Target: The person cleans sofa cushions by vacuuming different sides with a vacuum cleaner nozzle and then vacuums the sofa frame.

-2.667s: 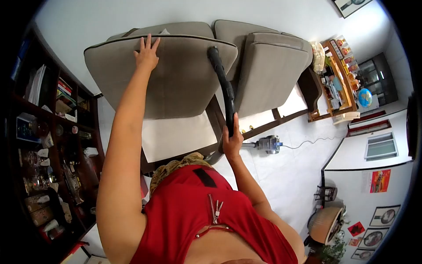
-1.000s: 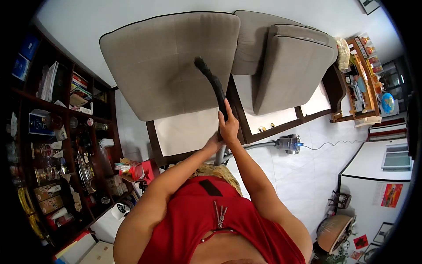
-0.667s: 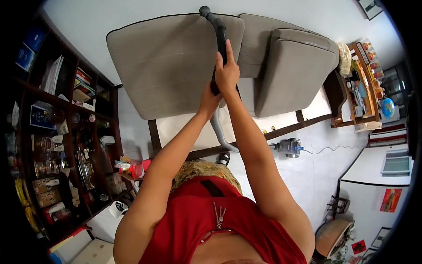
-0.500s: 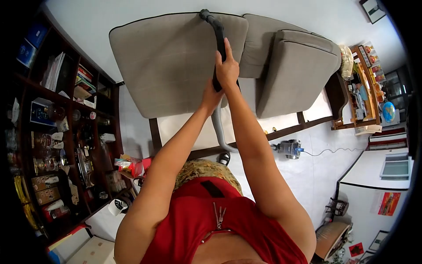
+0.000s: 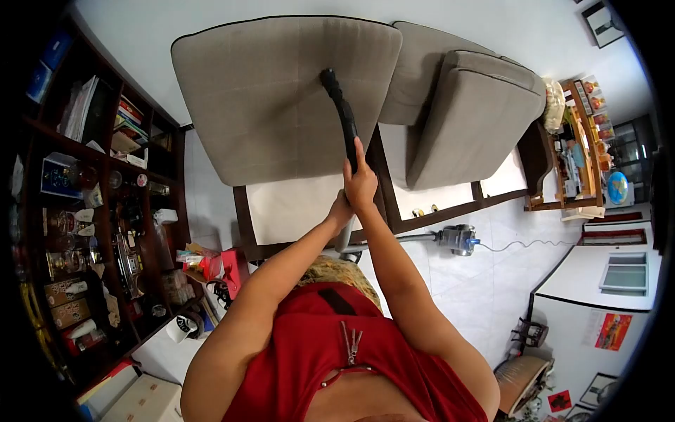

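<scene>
Both my hands grip the black handle of a vacuum cleaner wand (image 5: 344,116). My right hand (image 5: 362,184) is wrapped round it higher up, with the index finger laid along the tube. Just below, my left hand (image 5: 341,209) closes round the lower end, where the grey hose (image 5: 345,237) begins. The wand's black head lies against the upright face of a large grey-beige sofa cushion (image 5: 260,98). From my hands the hose runs right to the vacuum cleaner body (image 5: 457,240) on the floor.
More grey cushions (image 5: 478,119) lean at the right on the dark wooden sofa frame (image 5: 436,217). A dark shelf unit (image 5: 109,162) full of bottles and books stands left. A power cord (image 5: 524,245) trails across the tiles. A red bag (image 5: 204,264) sits by the sofa's left end.
The wand's head has come down from the cushion's top edge to its upper middle. Both hands have moved lower, toward my body, still holding the wand.
</scene>
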A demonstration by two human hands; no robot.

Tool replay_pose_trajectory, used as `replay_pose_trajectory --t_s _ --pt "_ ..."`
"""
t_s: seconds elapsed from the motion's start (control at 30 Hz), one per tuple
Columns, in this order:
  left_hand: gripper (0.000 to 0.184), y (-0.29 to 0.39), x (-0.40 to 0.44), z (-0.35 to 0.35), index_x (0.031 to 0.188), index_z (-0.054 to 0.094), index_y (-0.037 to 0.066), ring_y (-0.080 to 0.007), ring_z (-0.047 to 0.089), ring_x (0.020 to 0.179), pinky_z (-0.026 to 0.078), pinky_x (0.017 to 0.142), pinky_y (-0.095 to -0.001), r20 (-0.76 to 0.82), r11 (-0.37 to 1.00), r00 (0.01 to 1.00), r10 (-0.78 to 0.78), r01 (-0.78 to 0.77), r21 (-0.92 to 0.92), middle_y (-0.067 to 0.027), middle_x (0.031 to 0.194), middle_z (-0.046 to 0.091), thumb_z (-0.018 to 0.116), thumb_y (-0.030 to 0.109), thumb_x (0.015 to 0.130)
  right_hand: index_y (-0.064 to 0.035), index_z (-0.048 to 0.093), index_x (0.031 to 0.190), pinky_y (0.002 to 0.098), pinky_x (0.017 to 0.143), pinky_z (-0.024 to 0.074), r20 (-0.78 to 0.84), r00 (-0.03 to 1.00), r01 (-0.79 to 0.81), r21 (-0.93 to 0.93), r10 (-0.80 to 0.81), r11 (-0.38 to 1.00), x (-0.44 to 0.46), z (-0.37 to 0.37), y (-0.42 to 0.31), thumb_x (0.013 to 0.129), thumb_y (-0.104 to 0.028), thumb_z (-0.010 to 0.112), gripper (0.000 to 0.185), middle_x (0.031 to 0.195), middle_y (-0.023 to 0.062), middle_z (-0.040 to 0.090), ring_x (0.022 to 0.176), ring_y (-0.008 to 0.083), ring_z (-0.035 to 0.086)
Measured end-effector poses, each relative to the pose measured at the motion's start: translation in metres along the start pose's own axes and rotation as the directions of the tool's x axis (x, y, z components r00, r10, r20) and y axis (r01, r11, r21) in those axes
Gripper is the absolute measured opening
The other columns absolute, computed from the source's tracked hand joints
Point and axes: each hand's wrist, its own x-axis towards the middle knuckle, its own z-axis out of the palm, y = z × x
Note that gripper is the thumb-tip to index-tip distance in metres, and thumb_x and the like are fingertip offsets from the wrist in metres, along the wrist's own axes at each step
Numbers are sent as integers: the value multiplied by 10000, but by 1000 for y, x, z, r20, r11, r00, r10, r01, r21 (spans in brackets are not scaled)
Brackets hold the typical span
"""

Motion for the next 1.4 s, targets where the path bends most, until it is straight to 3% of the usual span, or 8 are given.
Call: replay_pose_trajectory --t_s 0.23,0.37,0.53,0.6,0.73,1.13,1.2,1.4 --pt "694 -49 -7 4 1350 387 -3 -319 597 1179 479 945 -405 32 970 999 10 -17 242 -194 1241 614 712 358 853 -316 404 1492 438 544 481 123 983 -142 58 134 988 -40 -6 16 916 -248 650 630 735 181 676 616 365 655" --pt "662 -36 -28 4 1309 423 29 -373 599 1158 484 925 -426 -175 968 962 208 -177 179 -229 1242 611 759 314 815 -265 434 1481 435 616 506 59 998 -47 236 34 971 -27 -29 -15 921 -222 646 600 872 204 702 712 376 680" --pt "529 85 -31 -20 1274 427 30 -283 618 1100 489 899 -375 -327 761 709 625 -647 52 -163 1188 611 736 185 873 -251 458 1468 415 682 522 -204 964 226 296 -169 928 56 -37 -86 924 -199 645 578 972 206 703 793 374 689" --pt "549 120 -13 -37 1259 438 21 -253 614 1074 485 897 -365 -316 663 608 728 -742 101 -167 1190 605 758 211 857 -262 447 1470 426 691 526 -155 986 103 267 -62 958 88 -41 -110 940 -239 623 558 943 216 703 801 394 689" --pt "601 166 -10 -60 1262 435 10 -281 621 1093 483 896 -371 -275 799 753 598 -589 126 -170 1195 610 777 258 835 -307 398 1489 459 653 511 73 992 -116 172 104 978 129 -33 -125 957 -301 595 568 826 220 693 745 413 680" --pt "529 47 13 -43 1328 445 65 -262 598 1139 468 930 -362 -276 877 835 475 -475 73 -120 1222 602 706 195 886 -309 367 1504 427 578 515 -10 998 57 74 -56 996 44 3 -73 926 -219 635 643 811 162 698 690 350 690" --pt "499 22 18 -38 1314 449 68 -238 595 1124 469 924 -350 -201 835 914 351 -403 -375 -100 1199 600 696 178 894 -318 363 1505 432 570 510 -6 999 53 78 -52 996 27 7 -60 926 -222 638 648 804 157 695 679 350 684" --pt "297 -21 -15 -18 1271 464 115 -184 535 1160 440 956 -342 -109 926 963 248 -268 -267 -41 1221 554 540 196 995 -358 341 1513 446 552 489 117 993 -23 13 21 1000 -26 26 -16 914 -234 655 687 762 166 682 657 356 673"
